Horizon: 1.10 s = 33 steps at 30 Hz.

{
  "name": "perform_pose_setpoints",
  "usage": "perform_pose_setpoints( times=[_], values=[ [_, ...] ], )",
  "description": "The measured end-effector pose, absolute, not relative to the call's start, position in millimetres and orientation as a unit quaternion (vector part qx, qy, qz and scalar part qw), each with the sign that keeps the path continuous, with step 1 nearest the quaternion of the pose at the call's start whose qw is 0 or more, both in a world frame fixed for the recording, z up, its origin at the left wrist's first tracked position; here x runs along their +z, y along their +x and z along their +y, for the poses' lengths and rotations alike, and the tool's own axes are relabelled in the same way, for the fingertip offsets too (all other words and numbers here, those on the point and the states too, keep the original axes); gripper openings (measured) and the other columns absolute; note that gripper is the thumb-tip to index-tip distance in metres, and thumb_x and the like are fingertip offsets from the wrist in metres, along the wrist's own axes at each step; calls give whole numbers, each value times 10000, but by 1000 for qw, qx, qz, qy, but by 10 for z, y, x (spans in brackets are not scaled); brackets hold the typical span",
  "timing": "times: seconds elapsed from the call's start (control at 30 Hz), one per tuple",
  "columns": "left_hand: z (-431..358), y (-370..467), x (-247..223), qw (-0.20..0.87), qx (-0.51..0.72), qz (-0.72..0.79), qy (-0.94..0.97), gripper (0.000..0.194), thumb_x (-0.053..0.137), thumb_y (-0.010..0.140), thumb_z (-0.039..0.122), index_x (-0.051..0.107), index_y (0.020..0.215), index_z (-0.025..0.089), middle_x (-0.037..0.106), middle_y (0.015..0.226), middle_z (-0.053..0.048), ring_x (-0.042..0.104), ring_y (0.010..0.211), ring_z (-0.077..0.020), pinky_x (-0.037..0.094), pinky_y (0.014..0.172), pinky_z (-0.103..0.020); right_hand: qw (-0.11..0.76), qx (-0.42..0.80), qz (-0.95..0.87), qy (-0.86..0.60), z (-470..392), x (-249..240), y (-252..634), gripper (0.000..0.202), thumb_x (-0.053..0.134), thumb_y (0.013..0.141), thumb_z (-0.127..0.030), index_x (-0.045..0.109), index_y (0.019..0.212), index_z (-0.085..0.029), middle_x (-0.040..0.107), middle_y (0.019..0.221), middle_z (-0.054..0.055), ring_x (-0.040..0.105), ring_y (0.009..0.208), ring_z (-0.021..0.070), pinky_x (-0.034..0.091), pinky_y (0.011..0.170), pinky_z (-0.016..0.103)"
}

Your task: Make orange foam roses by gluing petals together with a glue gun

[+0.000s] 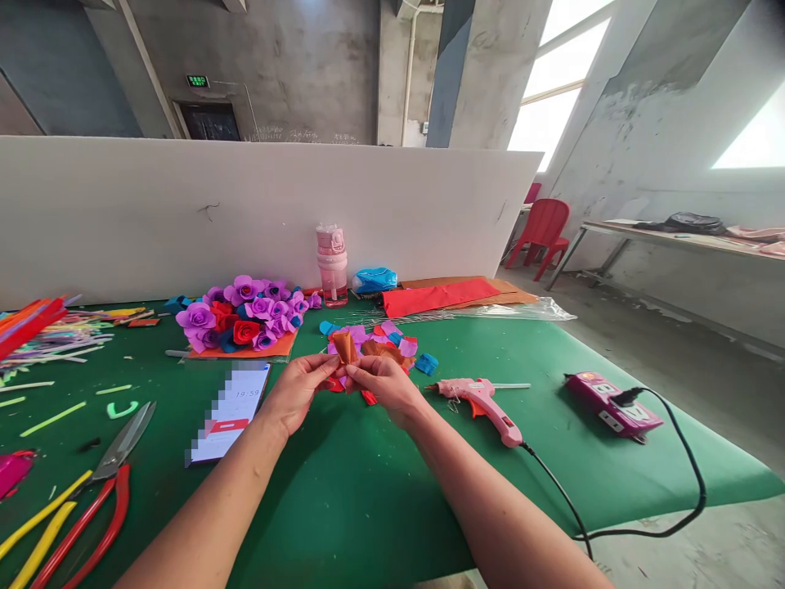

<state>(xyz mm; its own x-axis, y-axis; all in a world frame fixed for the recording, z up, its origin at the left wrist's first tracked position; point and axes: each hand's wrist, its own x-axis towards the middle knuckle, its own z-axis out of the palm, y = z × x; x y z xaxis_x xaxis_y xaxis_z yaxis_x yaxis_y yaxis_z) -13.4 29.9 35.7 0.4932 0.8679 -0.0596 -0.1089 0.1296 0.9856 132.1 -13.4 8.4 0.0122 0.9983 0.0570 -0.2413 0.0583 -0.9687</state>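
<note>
Between my two hands, above the middle of the table, is a rolled piece of brown crepe paper (345, 347). My left hand (302, 386) pinches it from the left. My right hand (385, 383) grips its lower end from the right, fingertips close to the left ones. Just behind and below lie loose paper petals (405, 347) in purple, red, blue and brown, partly hidden by my hands. A bunch of purple, red and blue paper roses (246, 315) lies beyond my left hand. To the right of my right hand rests a pink glue gun (482, 402).
A phone (230, 413), scissors (123, 446) and yellow-handled pliers (46, 523) lie at left, near coloured strips (55, 339). Behind stand a pink bottle (332, 266) and red paper (438, 296). A corded power strip (610, 402) sits at right; a white board (257, 217) closes the back.
</note>
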Motion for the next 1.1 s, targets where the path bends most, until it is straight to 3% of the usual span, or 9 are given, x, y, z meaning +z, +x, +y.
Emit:
perform_pose_setpoints(
  times=[0.23, 0.63, 1.1],
  values=[
    [324, -144, 313, 659, 374, 363, 543, 310, 821, 555, 393, 757, 729, 144, 720, 739, -79, 595, 652, -154, 448, 619, -268, 553, 537, -458, -443, -181, 176, 1328, 315, 719, 656, -441, 716, 735, -136, 635, 601, 0, 561, 576, 107, 428, 642, 257],
    [315, -110, 279, 669, 389, 368, 516, 323, 848, 516, 397, 744, 687, 144, 688, 648, -36, 585, 615, -135, 458, 617, -267, 520, 516, -478, -484, -203, 204, 1316, 305, 681, 687, -440, 655, 640, -139, 625, 576, 4, 538, 545, 109, 360, 541, 238],
    [338, -141, 273, 690, 391, 342, 504, 281, 821, 584, 333, 739, 764, 133, 701, 709, -49, 570, 595, -117, 434, 588, -246, 510, 552, -490, -443, -219, 211, 1340, 359, 721, 665, -495, 693, 719, -141, 664, 633, 15, 599, 596, 120, 448, 657, 270]
  ],
)
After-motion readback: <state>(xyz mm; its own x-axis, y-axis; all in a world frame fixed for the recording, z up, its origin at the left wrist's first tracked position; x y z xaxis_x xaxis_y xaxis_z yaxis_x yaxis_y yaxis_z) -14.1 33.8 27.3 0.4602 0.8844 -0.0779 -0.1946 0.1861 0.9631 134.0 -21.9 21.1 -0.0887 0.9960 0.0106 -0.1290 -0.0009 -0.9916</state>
